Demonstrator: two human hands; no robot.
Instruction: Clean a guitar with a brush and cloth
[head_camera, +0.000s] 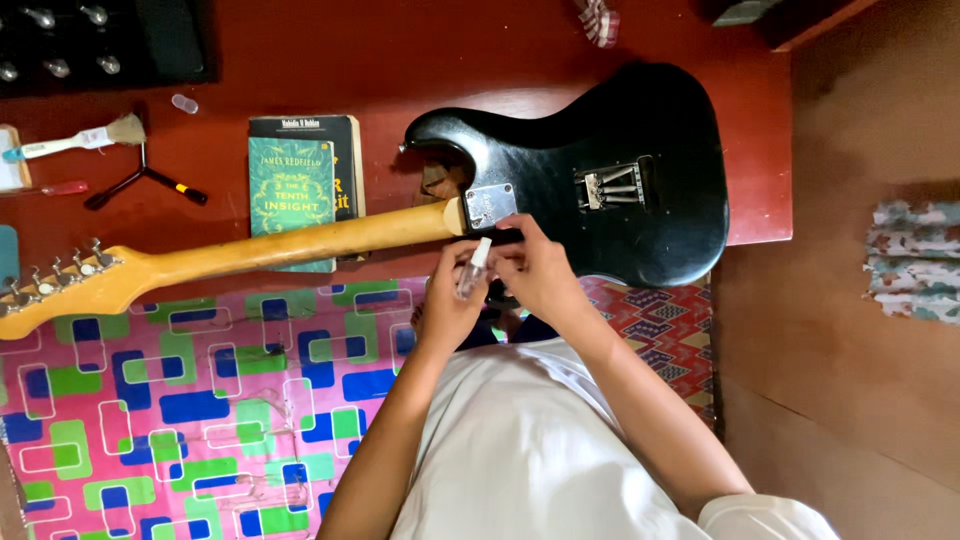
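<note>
Head view: a small clear bottle (472, 270) with a white cap is gripped by the left hand (448, 300), while its top is pinched by the right hand (535, 268), just below the neck joint of a black electric guitar (600, 170) laid face down on a red table (300, 60).

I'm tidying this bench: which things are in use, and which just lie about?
In use: small clear bottle with white cap, left hand, right hand, black electric guitar lying face down.

Lying about: green paperback books, white-handled brush, black three-armed wrench.
</note>
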